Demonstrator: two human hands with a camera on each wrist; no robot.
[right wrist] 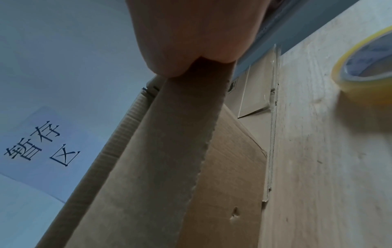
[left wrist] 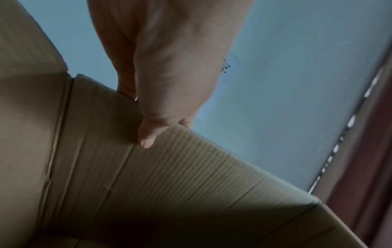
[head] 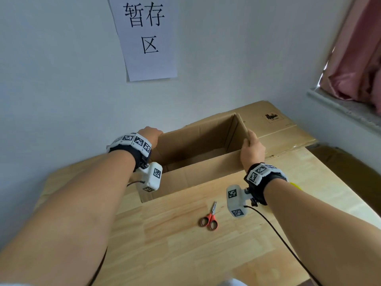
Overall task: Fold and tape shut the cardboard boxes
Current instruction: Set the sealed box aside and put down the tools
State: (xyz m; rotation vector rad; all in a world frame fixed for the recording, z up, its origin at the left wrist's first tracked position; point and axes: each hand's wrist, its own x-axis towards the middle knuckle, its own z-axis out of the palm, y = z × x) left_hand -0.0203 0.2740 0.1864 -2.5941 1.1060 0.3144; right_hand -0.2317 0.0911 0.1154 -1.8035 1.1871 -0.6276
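Note:
An open brown cardboard box (head: 198, 174) stands on the wooden table (head: 206, 244) against the wall, its top open and the inside bare. My left hand (head: 150, 134) grips the box's upper left rim; in the left wrist view the thumb (left wrist: 148, 134) lies on the inner wall (left wrist: 169, 176) with the fingers behind it. My right hand (head: 252, 148) pinches the upright right-hand flap (head: 242, 124) at its near edge; the right wrist view shows that flap's edge (right wrist: 180, 151) running up into my palm (right wrist: 191, 42). A yellowish tape roll (right wrist: 364, 72) lies on the table to the right.
Red-handled scissors (head: 210, 217) lie on the table in front of the box. A flattened cardboard sheet (head: 274, 129) lies behind and right of the box. A paper sign (head: 144, 36) hangs on the wall; a windowsill and pink curtain (head: 360, 58) are at right.

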